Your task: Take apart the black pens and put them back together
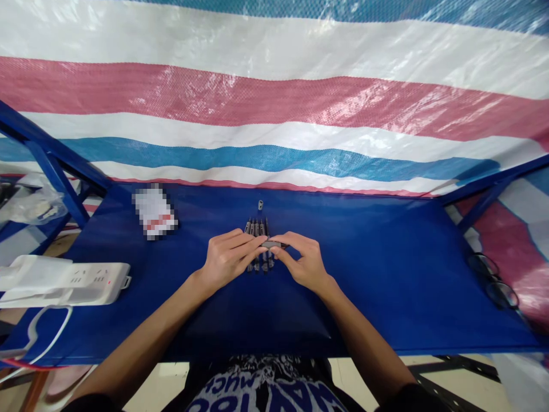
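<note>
Both hands meet over the middle of the blue table. My left hand (231, 254) pinches the left end of a short grey pen-like piece (271, 244) between thumb and fingers. At its other end, my right hand (302, 257) grips it the same way, and a dark tip shows by the right fingers. The piece is held level; its exact kind is too small to tell. Beneath the hands, several similar grey pen-like pieces (256, 227) lie side by side in a row, partly hidden by the fingers. A small grey cap-like part (261, 205) sits just beyond them.
On the blue table (386, 274), a blurred white-and-red box (155, 213) lies at the back left. A white power strip (94, 283) with cables occupies the left edge. Eyeglasses (493, 280) rest at the right edge. Blue frame bars and a striped plastic sheet (274, 103) enclose the back.
</note>
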Action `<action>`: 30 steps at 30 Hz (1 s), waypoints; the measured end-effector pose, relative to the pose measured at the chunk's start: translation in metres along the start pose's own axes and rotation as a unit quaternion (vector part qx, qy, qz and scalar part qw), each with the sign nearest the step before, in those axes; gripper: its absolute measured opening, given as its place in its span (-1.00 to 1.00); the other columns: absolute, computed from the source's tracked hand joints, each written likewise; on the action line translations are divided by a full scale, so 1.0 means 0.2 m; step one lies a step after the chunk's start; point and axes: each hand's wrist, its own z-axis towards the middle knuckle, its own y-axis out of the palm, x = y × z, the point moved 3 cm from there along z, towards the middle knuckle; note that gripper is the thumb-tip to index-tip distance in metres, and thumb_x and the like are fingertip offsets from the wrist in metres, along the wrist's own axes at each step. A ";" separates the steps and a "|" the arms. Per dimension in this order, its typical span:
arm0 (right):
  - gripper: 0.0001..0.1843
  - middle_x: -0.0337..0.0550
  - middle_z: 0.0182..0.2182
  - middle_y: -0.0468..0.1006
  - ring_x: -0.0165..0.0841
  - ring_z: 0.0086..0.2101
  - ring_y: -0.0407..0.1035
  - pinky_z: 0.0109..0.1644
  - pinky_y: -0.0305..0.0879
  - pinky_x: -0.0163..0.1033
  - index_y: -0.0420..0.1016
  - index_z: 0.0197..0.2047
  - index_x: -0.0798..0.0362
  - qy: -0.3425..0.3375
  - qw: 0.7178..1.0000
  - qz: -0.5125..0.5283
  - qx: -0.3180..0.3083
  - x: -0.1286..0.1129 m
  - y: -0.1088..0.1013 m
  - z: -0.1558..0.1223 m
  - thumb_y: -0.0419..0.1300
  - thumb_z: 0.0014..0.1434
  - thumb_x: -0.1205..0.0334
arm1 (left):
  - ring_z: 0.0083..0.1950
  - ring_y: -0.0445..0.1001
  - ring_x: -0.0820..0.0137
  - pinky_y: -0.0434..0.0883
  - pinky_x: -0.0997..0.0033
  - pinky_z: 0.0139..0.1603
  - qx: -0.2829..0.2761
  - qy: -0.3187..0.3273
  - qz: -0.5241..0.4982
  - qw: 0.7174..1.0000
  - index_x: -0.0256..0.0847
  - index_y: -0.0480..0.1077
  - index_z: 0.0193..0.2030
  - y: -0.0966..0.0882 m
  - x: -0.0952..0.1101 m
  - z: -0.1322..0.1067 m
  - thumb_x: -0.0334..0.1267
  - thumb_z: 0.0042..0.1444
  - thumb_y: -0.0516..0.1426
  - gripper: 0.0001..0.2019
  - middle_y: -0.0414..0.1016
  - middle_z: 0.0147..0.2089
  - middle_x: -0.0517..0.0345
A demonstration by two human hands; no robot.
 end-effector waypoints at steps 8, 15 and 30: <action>-0.84 -0.19 -0.40 0.56 -0.42 -0.46 0.45 -0.31 0.43 -0.27 0.52 -0.18 0.05 0.072 0.996 0.054 -0.003 0.04 0.00 0.00 0.18 0.20 0.21 | -0.40 0.46 0.45 0.42 0.45 -0.37 0.001 0.049 0.053 0.997 -0.28 0.45 -0.04 -0.03 -0.05 -0.01 -0.39 0.11 0.22 -0.75 0.58 -0.32 0.09; -0.89 -0.11 -0.39 0.56 -0.39 -0.40 0.43 -0.28 0.39 -0.27 0.50 -0.21 0.11 -0.066 0.997 -0.035 0.009 0.00 0.02 0.00 0.20 0.20 0.28 | -0.43 0.46 0.48 0.39 0.48 -0.39 0.005 0.055 0.046 0.997 -0.28 0.45 -0.12 -0.03 -0.01 -0.01 -0.36 0.15 0.18 -0.84 0.56 -0.38 0.13; -0.70 -0.27 -0.58 0.42 -0.49 -0.56 0.27 -0.43 0.25 -0.36 0.45 -0.44 0.09 0.011 0.995 0.000 -0.097 -0.02 0.02 0.01 0.09 0.28 0.15 | -0.46 0.45 0.49 0.30 0.49 -0.48 0.036 0.086 0.075 0.993 -0.24 0.47 -0.19 -0.06 0.04 0.00 -0.39 0.15 0.15 -0.89 0.57 -0.39 0.15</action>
